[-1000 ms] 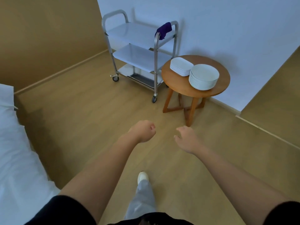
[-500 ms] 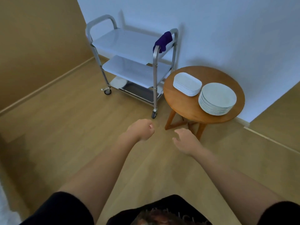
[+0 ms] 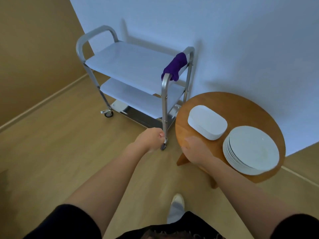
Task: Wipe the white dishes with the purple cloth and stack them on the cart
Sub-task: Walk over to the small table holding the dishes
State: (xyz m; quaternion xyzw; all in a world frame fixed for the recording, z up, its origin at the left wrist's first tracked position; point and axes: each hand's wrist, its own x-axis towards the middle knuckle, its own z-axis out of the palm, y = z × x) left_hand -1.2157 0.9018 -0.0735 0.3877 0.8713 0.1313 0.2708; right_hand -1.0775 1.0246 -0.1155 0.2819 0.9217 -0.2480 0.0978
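A purple cloth (image 3: 175,66) hangs over the right handle of a three-shelf metal cart (image 3: 131,66) that stands against the white wall. On a round wooden table (image 3: 241,107) to its right sit a stack of rounded rectangular white dishes (image 3: 207,121) and a stack of round white plates (image 3: 252,150). My left hand (image 3: 150,139) is curled into a loose fist holding nothing, in the air near the cart's front right leg. My right hand (image 3: 195,150) hovers with loosely bent fingers over the table's near left edge, short of the dishes.
Wooden floor (image 3: 60,152) stretches to the left and in front of the cart. A tan wall (image 3: 34,49) closes the left side. My foot in a light shoe (image 3: 176,202) is on the floor below the table, by its wooden legs (image 3: 183,161).
I have walked closer: the cart and table now appear larger and nearer. Both hands stay held out in front, and the right one now reaches over the table's edge.
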